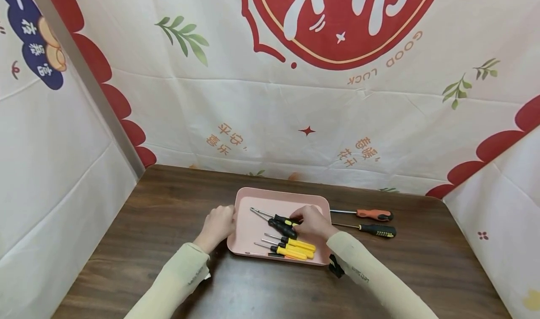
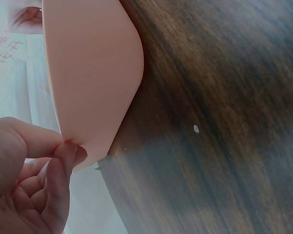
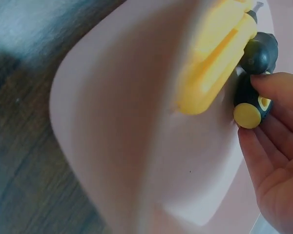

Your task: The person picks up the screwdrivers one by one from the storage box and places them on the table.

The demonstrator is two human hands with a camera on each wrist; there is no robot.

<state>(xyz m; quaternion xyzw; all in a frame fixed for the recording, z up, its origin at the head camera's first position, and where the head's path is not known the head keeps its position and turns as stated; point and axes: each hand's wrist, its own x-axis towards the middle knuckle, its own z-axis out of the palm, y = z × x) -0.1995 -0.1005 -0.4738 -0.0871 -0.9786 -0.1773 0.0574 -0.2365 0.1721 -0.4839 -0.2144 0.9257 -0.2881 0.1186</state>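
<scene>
A pink tray (image 1: 287,194) lies on the wooden table, and my left hand (image 1: 217,226) pinches its left rim between thumb and fingers, as the left wrist view shows. Inside the tray, my right hand (image 1: 313,221) holds the handle of a black screwdriver with a yellow end (image 3: 247,116); its fingers hide part of that handle in the head view. Right beside it lies another black-handled screwdriver (image 1: 283,228). Several yellow-handled screwdrivers (image 1: 295,252) lie side by side toward the tray's near edge, along with a thin one (image 1: 275,255) partly hidden against the wall.
Right of the tray, an orange-handled screwdriver (image 1: 373,214) and a black-and-yellow screwdriver (image 1: 377,230) lie on the table (image 1: 426,253). A black object (image 1: 336,266) shows partly under the right sleeve. Printed cloth (image 1: 270,108) hangs behind the table.
</scene>
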